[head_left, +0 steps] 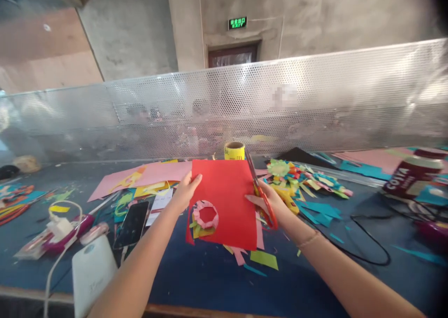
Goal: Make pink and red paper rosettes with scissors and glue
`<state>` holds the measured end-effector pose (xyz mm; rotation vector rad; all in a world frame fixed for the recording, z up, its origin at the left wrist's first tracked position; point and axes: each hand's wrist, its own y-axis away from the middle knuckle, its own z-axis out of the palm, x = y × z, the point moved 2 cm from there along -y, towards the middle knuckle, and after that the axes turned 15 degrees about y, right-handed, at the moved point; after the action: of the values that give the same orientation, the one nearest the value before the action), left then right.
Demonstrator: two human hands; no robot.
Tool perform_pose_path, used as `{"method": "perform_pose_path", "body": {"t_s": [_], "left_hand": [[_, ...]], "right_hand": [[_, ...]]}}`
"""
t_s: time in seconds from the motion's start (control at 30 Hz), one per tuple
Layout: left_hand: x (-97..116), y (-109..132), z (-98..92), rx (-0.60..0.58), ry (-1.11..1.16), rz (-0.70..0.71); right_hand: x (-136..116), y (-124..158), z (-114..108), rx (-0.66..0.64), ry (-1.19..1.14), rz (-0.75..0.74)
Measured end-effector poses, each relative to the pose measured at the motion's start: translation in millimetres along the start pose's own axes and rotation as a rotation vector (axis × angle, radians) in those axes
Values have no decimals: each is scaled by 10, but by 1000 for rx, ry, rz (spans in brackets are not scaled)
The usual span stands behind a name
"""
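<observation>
A red sheet [227,201] is held over the middle of the blue desk [196,280]. Its left edge is pinched by the left hand [185,192]. Red-handled scissors [261,194] are gripped in the right hand [271,206], with the blades set at the sheet's right edge. The desk is strewn with coloured paper scraps [315,182], and a yellow tape roll [234,151] stands behind the sheet. The far edge is closed off by a perforated metal screen [315,103], above which a concrete wall [133,28] and a green exit sign [237,23] are seen.

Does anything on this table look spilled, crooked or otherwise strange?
Yes. Cut paper scraps lie scattered over the table around the red sheet and scissors. At the right, a brown bottle leans steeply, though the lens may exaggerate this.
</observation>
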<state>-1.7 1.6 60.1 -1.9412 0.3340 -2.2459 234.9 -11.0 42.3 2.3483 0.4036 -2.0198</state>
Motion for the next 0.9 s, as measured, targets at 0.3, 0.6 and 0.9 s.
{"method": "perform_pose_path", "body": {"t_s": [0.3,0.6,0.9], "left_hand": [[-77,211,144,-267,396,-316],[-214,266,209,-301,326,-362],[-203,290,246,-412,365,-429]], "right_hand": [[88,-84,-235,306,-63,-9],[65,-58,-255,291,-54,-4],[89,-79,-289,334,-116,-32]]}}
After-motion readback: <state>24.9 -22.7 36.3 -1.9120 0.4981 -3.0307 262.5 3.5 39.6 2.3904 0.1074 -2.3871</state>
